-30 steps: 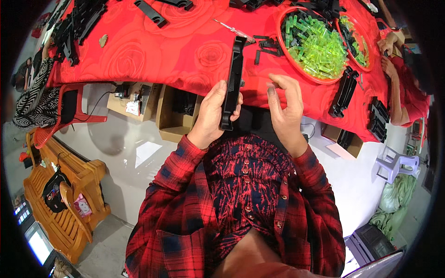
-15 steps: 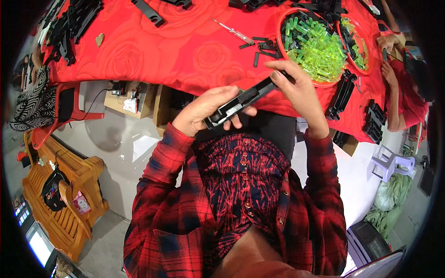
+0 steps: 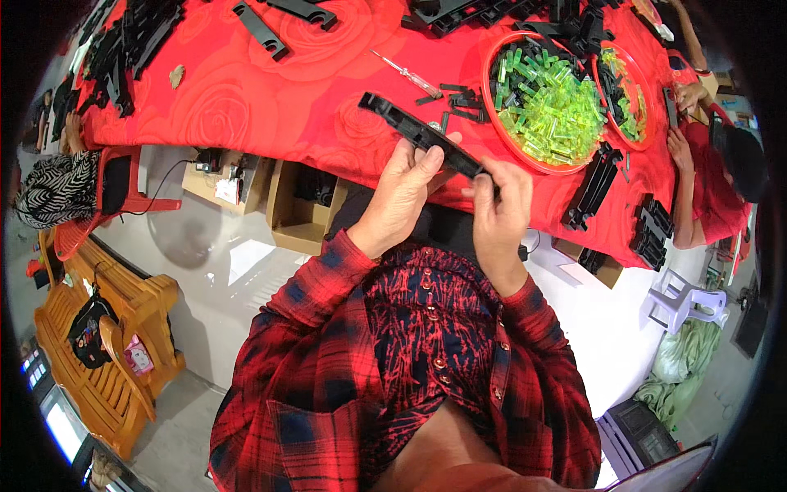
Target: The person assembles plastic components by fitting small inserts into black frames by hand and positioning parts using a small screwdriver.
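A long black plastic housing (image 3: 422,133) is held in both hands over the near edge of the red tablecloth, slanting from upper left to lower right. My left hand (image 3: 410,176) grips it around the middle, thumb along its near side. At its lower right end, my right hand (image 3: 502,201) closes on it with thumb and fingers. Just beyond lie several small black plastic strips (image 3: 463,102) and a screwdriver (image 3: 407,74) with a clear handle. A red-rimmed basin (image 3: 545,107) of yellow-green clear plastic pieces and black parts stands to the right.
Black parts lie in piles at the far left (image 3: 123,57) and on the right (image 3: 590,184). A second red basin (image 3: 627,98) sits beside the first. At the right edge a co-worker (image 3: 713,164) handles a dark part. A wooden bench (image 3: 106,344) stands on the floor at left.
The housing has turned from slanting up to the right to slanting down to the right. My right hand has moved down toward me; my left hand has shifted slightly right.
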The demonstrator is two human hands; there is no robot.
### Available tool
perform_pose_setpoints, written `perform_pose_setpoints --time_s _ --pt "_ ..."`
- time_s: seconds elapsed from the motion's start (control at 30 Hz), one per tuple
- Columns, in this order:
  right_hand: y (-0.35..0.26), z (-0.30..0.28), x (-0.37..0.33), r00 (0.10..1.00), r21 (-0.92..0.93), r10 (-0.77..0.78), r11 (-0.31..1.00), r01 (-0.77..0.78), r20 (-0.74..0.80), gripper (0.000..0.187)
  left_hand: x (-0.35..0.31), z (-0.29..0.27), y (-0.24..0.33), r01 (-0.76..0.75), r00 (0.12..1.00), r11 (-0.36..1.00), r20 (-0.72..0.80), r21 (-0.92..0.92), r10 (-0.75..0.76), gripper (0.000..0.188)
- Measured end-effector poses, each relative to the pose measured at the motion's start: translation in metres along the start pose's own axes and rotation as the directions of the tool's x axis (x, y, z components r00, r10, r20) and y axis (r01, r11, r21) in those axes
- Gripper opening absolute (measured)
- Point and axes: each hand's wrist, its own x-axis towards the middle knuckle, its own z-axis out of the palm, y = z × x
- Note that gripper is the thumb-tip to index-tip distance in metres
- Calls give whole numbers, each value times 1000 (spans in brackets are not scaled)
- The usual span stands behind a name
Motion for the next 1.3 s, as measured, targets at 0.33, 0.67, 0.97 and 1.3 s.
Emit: perform_pose_setpoints --time_s 0.33,0.67,0.97,1.3 --pt "-18 -12 -6 902 45 -133 991 126 411 48 10 -1 -1 -70 990 975 -104 212 94 18" --pt "6 -2 53 966 355 189 903 -241 175 34 -6 1 4 -58 998 729 14 683 66 16" --pt "-11 14 76 920 505 226 781 -367 320 41 0 -11 -14 -295 944 480 173 826 282 19" --pt "-13 11 62 970 319 131 928 -194 206 39 -5 7 -11 -107 980 637 -27 764 197 28"
